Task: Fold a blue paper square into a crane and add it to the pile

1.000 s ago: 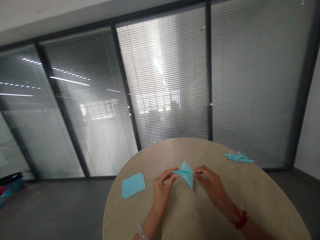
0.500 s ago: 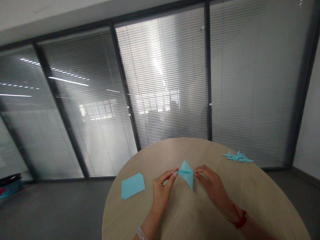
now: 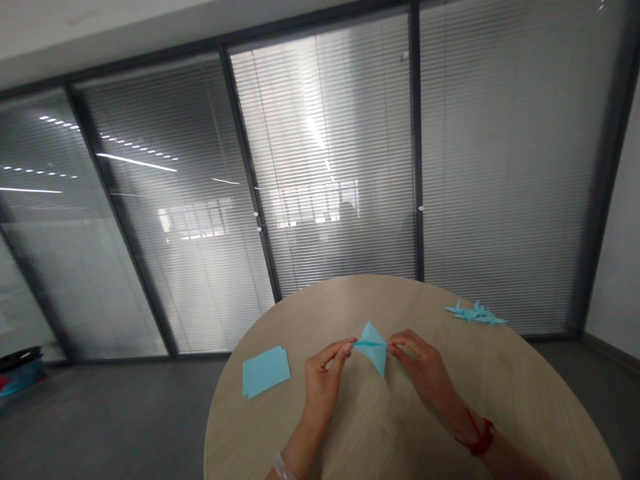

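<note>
A partly folded sheet of light blue origami paper (image 3: 373, 350) is held above the middle of the table, with one point facing away and another hanging toward me. My left hand (image 3: 324, 373) pinches its narrow left tip between thumb and forefinger. At the opposite side, my right hand (image 3: 425, 367) has thumb and forefinger closed on the right corner. A crease or raised ridge runs across the paper between the two hands. The fingertips partly cover both ends.
On the round wooden table (image 3: 350, 297), a stack of light blue paper sheets (image 3: 266, 371) lies at the left. Several folded blue paper pieces (image 3: 476, 312) lie in a heap near the right far edge. Glass partitions with blinds (image 3: 330, 167) stand behind.
Both hands keep their pinch on the folded paper. My left fingertips have shifted very slightly left, and the paper has barely moved.
</note>
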`<state>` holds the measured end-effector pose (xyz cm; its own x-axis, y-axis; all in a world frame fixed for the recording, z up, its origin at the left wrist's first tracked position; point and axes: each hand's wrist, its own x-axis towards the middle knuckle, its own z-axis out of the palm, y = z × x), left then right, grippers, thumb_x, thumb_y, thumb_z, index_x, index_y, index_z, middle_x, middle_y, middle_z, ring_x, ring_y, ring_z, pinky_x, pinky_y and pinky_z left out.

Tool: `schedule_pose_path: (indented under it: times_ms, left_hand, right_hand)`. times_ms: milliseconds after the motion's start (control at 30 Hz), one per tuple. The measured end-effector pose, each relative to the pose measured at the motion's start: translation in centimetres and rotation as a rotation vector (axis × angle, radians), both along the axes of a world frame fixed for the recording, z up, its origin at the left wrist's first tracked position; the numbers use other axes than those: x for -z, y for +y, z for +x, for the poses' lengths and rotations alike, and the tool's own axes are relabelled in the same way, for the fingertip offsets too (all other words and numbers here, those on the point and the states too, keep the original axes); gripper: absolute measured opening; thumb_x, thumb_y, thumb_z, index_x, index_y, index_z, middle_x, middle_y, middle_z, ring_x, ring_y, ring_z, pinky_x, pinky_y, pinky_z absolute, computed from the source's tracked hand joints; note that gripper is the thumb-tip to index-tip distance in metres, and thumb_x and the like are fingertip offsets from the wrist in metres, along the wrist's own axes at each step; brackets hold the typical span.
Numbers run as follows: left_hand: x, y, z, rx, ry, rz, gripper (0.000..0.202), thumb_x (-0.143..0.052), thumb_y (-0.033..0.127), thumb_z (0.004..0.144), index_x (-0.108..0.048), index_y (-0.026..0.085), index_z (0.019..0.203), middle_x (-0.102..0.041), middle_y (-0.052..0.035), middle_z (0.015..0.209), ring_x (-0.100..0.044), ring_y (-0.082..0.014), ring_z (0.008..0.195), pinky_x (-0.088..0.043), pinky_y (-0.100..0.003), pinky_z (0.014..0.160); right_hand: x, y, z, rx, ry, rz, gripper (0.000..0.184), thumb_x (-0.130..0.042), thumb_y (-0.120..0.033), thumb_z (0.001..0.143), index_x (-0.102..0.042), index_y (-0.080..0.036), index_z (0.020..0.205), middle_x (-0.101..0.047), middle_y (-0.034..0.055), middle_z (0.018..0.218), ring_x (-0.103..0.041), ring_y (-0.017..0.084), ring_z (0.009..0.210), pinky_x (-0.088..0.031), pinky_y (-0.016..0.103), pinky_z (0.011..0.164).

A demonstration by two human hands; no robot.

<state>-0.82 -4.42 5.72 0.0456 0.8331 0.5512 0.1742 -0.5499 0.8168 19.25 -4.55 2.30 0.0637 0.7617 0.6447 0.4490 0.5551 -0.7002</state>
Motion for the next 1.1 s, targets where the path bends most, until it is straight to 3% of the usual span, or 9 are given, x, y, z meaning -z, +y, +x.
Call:
schedule_pose_path:
  times_ms: [200, 367, 700, 967, 1033, 1100]
  left_hand:
    - [0.4, 0.2, -0.2, -0.022, 0.030, 0.018, 0.026, -0.058, 0.038, 0.084, -0.074, 0.020, 0.092, -0.074, -0.0065, 0.089, -0.067, -0.0198, 0.077, -0.053, -0.031, 0.075]
    - [0.6, 0.7, 0.0, 0.040, 0.053, 0.094, 0.026, -0.072, 0.032, 0.072, -0.072, 0.020, 0.095, -0.072, -0.0066, 0.094, -0.066, -0.0200, 0.083, -0.054, -0.029, 0.071]
    - [0.6, 1.1, -0.1, 0.050, 0.092, 0.264, 0.009, -0.071, 0.030, 0.075, -0.074, 0.021, 0.075, -0.071, -0.0046, 0.075, -0.063, -0.0190, 0.074, -0.050, -0.031, 0.070]
    - [0.4, 1.2, -0.2, 0.078, 0.031, 0.101, 0.018, -0.070, 0.037, 0.074, -0.074, 0.020, 0.072, -0.069, -0.0060, 0.075, -0.062, -0.0199, 0.076, -0.049, -0.032, 0.071]
    - [0.5, 1.4, -0.1, 0.115, -0.047, -0.020, 0.022, -0.069, 0.039, 0.074, -0.073, 0.019, 0.082, -0.068, -0.0064, 0.082, -0.062, -0.0198, 0.077, -0.051, -0.032, 0.070]
    - [0.9, 1.6, 0.2, 0.178, -0.170, -0.142, 0.038, -0.068, 0.041, 0.074, -0.065, 0.020, 0.105, -0.066, -0.0063, 0.088, -0.063, -0.0204, 0.081, -0.054, -0.033, 0.067]
  right_hand:
    - [-0.1, -0.1, 0.0, 0.001, -0.027, -0.015, 0.020, -0.053, -0.038, 0.088, -0.063, -0.023, 0.079, -0.066, 0.0025, 0.085, -0.061, 0.019, 0.083, -0.046, 0.030, 0.078]
    - [-0.3, -0.2, -0.1, -0.042, -0.068, -0.008, 0.024, -0.050, -0.039, 0.089, -0.064, -0.023, 0.080, -0.067, 0.0035, 0.085, -0.062, 0.020, 0.083, -0.047, 0.030, 0.077]
    - [-0.7, -0.7, -0.4, -0.093, -0.107, -0.012, 0.021, -0.050, -0.035, 0.089, -0.064, -0.022, 0.080, -0.067, 0.0015, 0.083, -0.062, 0.018, 0.081, -0.046, 0.028, 0.077]
    - [-0.9, -0.8, -0.5, -0.075, -0.128, -0.029, 0.018, -0.052, -0.032, 0.088, -0.065, -0.022, 0.080, -0.067, 0.0012, 0.082, -0.063, 0.018, 0.081, -0.047, 0.028, 0.076]
    - [-0.8, -0.8, -0.6, -0.036, -0.122, -0.034, 0.016, -0.053, -0.031, 0.087, -0.065, -0.022, 0.079, -0.068, 0.0014, 0.082, -0.063, 0.018, 0.080, -0.047, 0.028, 0.075]
    - [-0.6, -0.7, -0.6, 0.026, -0.107, -0.031, 0.014, -0.054, -0.029, 0.085, -0.064, -0.022, 0.079, -0.068, 0.0017, 0.080, -0.064, 0.018, 0.078, -0.048, 0.029, 0.073]
